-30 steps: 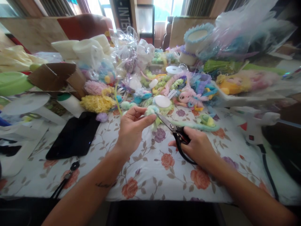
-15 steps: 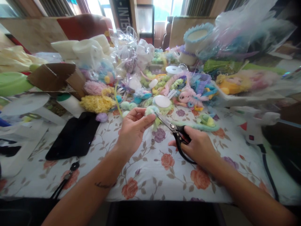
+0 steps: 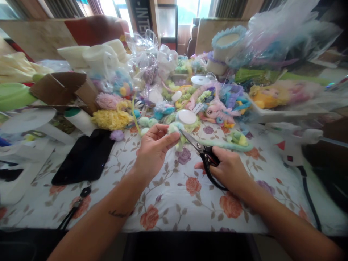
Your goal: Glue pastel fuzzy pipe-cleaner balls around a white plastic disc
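Between the thumb and fingers of my left hand is a small pale green and light blue fuzzy pompom. My right hand grips black-handled scissors by their loops. Their blades point up and left, with the tips right beside the pompom; whether they touch it I cannot tell. A light green fuzzy strip lies on the cloth just beyond the scissors. Past my left fingers is a round white disc resting on green fluff.
A black tablet-like slab lies at left, near a cardboard box and yellow fluff. A pink doll-like plush sits in the clutter behind. At right are a glue gun with its cord and a white tray.
Both hands, the pompom and the scissors hold almost the same place. The view has shifted very slightly.
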Demonstrator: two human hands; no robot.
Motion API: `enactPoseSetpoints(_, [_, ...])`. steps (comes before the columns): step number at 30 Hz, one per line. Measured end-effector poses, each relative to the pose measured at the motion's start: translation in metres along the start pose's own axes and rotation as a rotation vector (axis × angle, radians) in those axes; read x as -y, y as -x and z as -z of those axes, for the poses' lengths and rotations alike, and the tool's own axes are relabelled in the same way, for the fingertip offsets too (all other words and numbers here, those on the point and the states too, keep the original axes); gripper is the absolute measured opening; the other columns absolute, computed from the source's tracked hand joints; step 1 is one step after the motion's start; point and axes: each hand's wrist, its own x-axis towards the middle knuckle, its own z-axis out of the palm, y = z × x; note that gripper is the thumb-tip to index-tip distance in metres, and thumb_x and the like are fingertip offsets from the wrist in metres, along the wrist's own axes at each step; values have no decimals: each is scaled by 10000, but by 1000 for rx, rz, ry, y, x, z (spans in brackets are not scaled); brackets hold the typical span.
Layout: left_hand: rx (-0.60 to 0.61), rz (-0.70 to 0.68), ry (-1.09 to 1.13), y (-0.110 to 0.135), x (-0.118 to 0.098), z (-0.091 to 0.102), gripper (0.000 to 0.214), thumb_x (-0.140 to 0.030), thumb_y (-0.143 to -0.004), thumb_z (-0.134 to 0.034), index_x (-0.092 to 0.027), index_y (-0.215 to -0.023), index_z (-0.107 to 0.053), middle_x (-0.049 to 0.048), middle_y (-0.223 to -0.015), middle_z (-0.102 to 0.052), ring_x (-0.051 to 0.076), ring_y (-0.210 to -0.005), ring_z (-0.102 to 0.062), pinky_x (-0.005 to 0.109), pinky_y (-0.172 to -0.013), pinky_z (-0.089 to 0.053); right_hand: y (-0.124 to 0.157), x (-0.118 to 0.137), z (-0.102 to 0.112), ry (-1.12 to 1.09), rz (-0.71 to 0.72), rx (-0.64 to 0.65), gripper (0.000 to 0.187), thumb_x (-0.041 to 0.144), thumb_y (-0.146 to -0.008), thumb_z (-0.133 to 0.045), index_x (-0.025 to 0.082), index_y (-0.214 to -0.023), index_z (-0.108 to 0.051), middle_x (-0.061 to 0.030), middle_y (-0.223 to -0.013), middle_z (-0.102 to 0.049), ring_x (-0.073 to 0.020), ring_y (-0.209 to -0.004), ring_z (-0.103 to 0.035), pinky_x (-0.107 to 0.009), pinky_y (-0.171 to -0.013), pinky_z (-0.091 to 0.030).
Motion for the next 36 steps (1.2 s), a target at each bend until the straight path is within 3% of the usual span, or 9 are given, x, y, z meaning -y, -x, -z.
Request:
enactPoseSetpoints(11, [-50,7,1,-3,-2,2,266,-106,-640,-843,-194,-791,-642,-43,-729,-691,106,-727,-694,205,-703,-567,-2,-3,0,-18,58,57,411,457,-776,-694,212,-616,-406,37,-571,-483,-110,-532,-418,-228,-499,-332])
enactPoseSetpoints(17, [-36,-6,-2,-1,-1,1,256,-102,-648,-838,-194,-791,-647,-45,-729,-693,95,-723,-688,189,-696,-565,-2,-1,1,53,46,8,486,557,-770,-659,226,-609,-341,40,-528,-447,-113,-495,-394,-239,-481,-300])
enactPoseSetpoints(36, [-15,-57,-57,0,-2,-3,246,-128,-621,-859,-197,-749,-661,-39,-717,-696,82,-679,-657,176,-651,-534,-1,3,2,60,56,-49,463,542,-797,-624,229,-610,-339,35,-515,-468,-108,-479,-406,-234,-476,-318])
